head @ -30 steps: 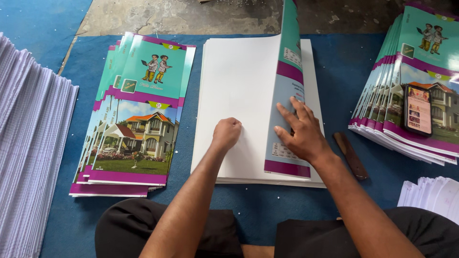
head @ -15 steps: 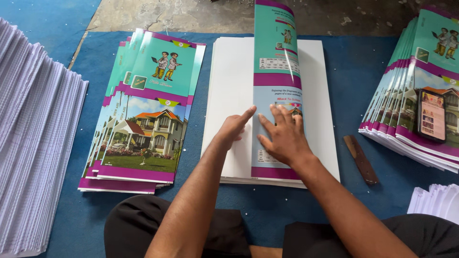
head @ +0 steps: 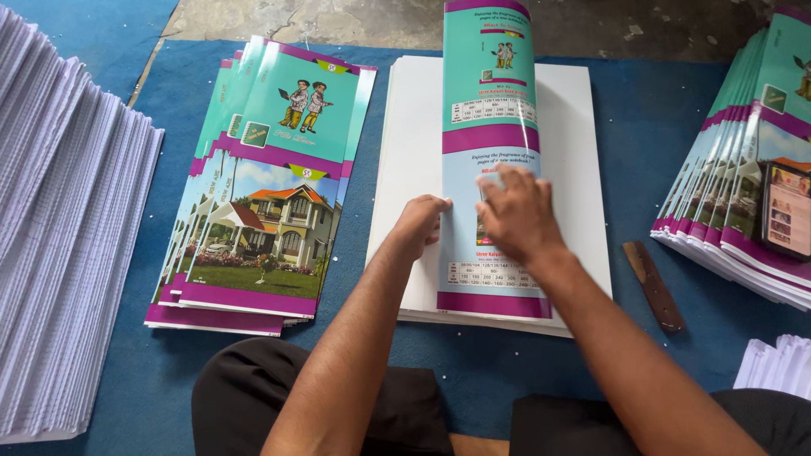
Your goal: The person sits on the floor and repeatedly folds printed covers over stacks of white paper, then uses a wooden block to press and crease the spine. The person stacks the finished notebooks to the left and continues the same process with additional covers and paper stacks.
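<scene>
You are pressing your right hand (head: 517, 213) flat, palm down, fingers spread, on the folded cover sheet (head: 494, 160). It is not gripping anything, just pinning the sheet so it is not springing open. Your left hand (head: 420, 225) is curled into a loose fist, knuckles resting on the sheet's left edge, closed but with nothing inside it; it is likely bearing down on that edge to set the fold.

The cover sheet is lying down the middle of the white paper stack (head: 568, 127), lower end flat, upper end arching up and curling because nothing is weighing it down there. The stack is sitting right in front of you on the blue mat (head: 642, 93), inside easy reach of both arms.

The fanned covers on your left (head: 262, 211) are lying face up, staggered so each edge is showing. A second fanned batch (head: 743, 177) is sitting to your right with a phone (head: 786, 209) resting on top. A brown wooden stick (head: 653, 285) is lying on the mat just beside the stack, near your right forearm. A tall pile of white sheets (head: 68, 253) is filling the far left.
</scene>
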